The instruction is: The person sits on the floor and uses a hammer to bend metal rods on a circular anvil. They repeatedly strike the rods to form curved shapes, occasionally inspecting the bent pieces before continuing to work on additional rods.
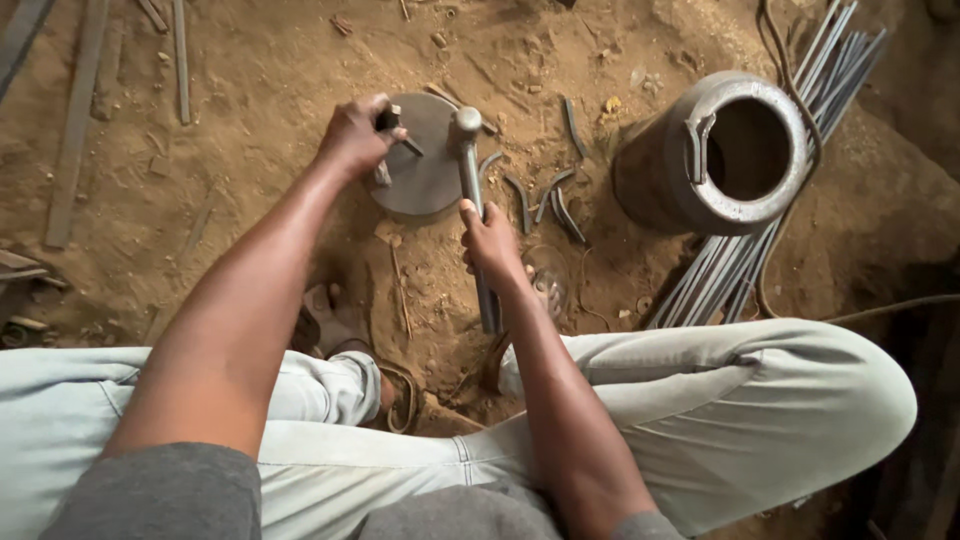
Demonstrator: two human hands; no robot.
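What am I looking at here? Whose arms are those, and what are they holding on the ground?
The camera sits on a person's head and looks down, so the arms are their own. They sit on sandy ground in pale trousers. The left hand holds a small dark metal piece on a round metal block. The right hand grips the long handle of a metal tool whose top rests on that block. Curved metal bits lie beside it. To the right are a big metal can on its side and a bundle of thin rods.

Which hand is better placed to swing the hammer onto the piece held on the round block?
Right, probably: the right hand grips the hammer handle, while the left hand pins a small metal piece on the round block.
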